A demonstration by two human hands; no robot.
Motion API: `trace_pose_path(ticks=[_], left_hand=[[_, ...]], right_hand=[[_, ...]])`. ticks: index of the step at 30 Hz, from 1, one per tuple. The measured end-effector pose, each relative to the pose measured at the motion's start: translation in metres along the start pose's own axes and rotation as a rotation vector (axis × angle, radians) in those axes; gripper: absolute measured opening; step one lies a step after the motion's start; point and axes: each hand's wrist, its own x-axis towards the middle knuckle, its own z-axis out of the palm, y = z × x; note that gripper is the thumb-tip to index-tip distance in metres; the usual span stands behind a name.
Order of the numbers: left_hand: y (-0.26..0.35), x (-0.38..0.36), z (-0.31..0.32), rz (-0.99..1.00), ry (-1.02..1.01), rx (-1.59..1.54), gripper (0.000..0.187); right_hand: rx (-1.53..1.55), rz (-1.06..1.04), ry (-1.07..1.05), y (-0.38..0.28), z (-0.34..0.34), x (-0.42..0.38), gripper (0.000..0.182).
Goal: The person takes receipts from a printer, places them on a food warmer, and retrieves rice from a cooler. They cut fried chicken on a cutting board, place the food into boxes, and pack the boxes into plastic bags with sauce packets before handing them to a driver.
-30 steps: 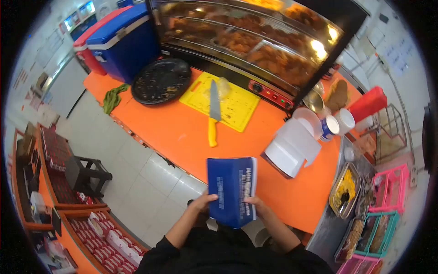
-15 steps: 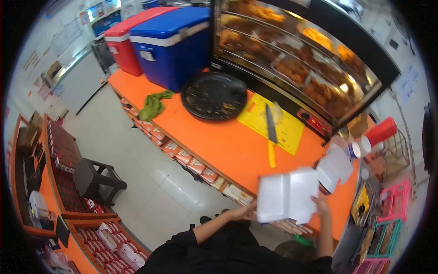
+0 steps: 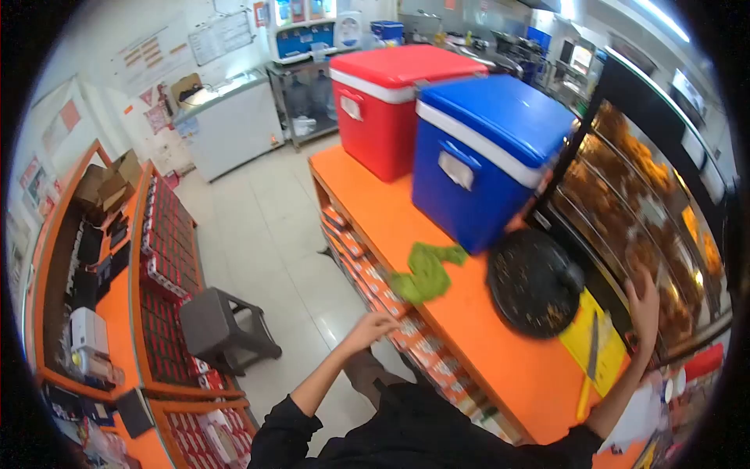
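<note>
My left hand point(image 3: 375, 328) hangs over the floor beside the counter's front edge, its fingers loosely bent and nothing visible in it. Raised by the glass display cabinet point(image 3: 617, 211), my right hand point(image 3: 643, 305) has its fingers apart and holds nothing. A black round tray point(image 3: 535, 283) with crumbs lies left of that hand. Below it, a knife point(image 3: 594, 348) with a yellow handle rests on a yellow cutting board point(image 3: 613, 356). A green cloth point(image 3: 428, 273) lies at the counter's edge. White foam containers point(image 3: 634, 414) are partly hidden by my right forearm.
Blue cooler point(image 3: 484, 156) and red cooler point(image 3: 383, 117) stand on the orange counter point(image 3: 484, 344). A dark stool point(image 3: 223, 324) is on the floor at left, near shelves of red boxes point(image 3: 168, 234). A white chest freezer point(image 3: 234, 129) stands behind.
The view has swung left. The white foam container that both hands held is out of them. My right hand has risen towards the cabinet, and my left hand is away from the counter.
</note>
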Motion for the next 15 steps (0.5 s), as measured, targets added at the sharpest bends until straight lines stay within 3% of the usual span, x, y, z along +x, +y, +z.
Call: trace_pose_path(ticks=[1,3,4,5,7,9,10,11,12,14,15], left_hand=[[0.013,0.010,-0.050,-0.070,0.132,-0.009,0.021],[-0.001,0.026,-0.138,0.242,0.511,0.329,0.031],[0.006,0.023,-0.178,0.176,0.589,0.445,0.037],[0.015,0.018,-0.215,0.106,0.662,0.559,0.043],[0.016,0.011,-0.279,-0.073,0.746,0.189,0.043],[0.028,-0.002,-0.316,-0.076,0.878,-0.072,0.040],[0.001,-0.008,-0.335,-0.051,0.931,-0.329,0.037],[-0.016,-0.013,-0.351,-0.155,1.026,-0.353,0.039],[-0.055,-0.013,-0.368,-0.053,1.088,-0.460,0.037],[-0.146,-0.003,-0.405,-0.104,1.162,-0.602,0.039],[-0.175,0.007,-0.434,-0.175,1.157,-0.668,0.040]], right_hand=[[0.309,-0.087,-0.015,-0.070,0.022,0.043,0.038],[0.415,-0.293,-0.149,-0.193,0.056,0.137,0.038],[0.248,-0.509,-0.128,-0.242,0.078,0.184,0.039],[0.323,-0.695,-0.244,-0.298,0.100,0.234,0.037],[0.321,-0.911,-0.293,-0.391,0.173,0.328,0.032],[0.095,-0.956,-0.355,-0.474,0.259,0.417,0.041],[0.124,-0.929,-0.271,-0.505,0.312,0.450,0.042],[0.155,-0.900,-0.170,-0.532,0.361,0.480,0.044],[0.137,-0.920,-0.216,-0.554,0.400,0.508,0.047],[0.122,-0.919,-0.242,-0.592,0.428,0.547,0.051],[0.070,-0.876,-0.433,-0.605,0.420,0.552,0.053]])
